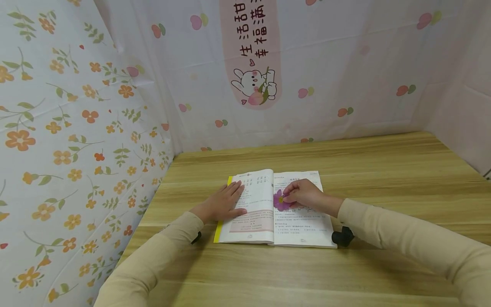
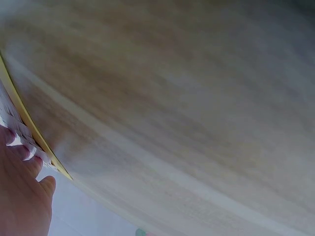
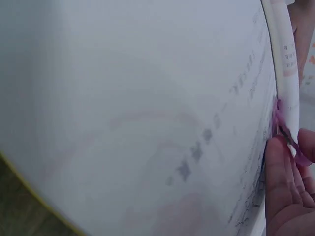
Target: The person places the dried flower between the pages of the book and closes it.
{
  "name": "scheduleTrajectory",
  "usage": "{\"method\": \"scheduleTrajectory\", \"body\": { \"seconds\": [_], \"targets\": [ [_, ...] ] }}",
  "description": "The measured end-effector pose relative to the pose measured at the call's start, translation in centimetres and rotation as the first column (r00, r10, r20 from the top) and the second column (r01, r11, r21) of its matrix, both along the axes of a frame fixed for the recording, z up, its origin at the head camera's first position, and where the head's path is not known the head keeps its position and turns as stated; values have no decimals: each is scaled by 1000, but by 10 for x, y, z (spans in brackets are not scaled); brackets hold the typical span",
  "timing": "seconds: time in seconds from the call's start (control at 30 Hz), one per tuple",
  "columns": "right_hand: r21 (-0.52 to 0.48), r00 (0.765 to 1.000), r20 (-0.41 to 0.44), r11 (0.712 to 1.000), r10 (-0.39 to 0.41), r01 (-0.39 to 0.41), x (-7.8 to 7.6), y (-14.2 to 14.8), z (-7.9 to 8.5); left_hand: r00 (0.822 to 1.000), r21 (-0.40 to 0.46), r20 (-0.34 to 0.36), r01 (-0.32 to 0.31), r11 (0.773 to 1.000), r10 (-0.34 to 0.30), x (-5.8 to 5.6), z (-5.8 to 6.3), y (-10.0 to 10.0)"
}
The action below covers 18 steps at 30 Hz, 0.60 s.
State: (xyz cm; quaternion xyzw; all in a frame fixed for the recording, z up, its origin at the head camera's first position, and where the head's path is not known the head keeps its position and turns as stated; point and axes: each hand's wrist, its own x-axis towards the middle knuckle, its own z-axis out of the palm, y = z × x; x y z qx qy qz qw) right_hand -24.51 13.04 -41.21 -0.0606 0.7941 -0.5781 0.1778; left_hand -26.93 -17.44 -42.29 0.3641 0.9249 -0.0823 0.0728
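An open book with printed pages and a yellow cover edge lies on the wooden table. My left hand rests on the left page near its outer edge, fingers spread and fairly straight; the left wrist view shows that hand beside the book's yellow edge. Over the right page, close to the spine, my right hand pinches a purple flower with a yellow centre. In the right wrist view, thumb and fingers grip the flower just above the page; part of it is hidden.
The wooden table reaches back to a white cloth with fruit prints and a rabbit drawing. A flower-patterned cloth hangs on the left. A black object shows under the right wrist, by the book's corner.
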Motion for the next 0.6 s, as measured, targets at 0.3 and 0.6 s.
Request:
{"method": "scheduleTrajectory", "body": {
  "seconds": [0.3,0.6],
  "targets": [
    [267,955,-277,963,106,-30,1,8,11,1000,6,-4,-11,1000,11,0,-1,0],
    [353,874,-442,935,201,-37,0,35,20,1000,5,1,-10,1000,10,0,0,-1]
  ]
}}
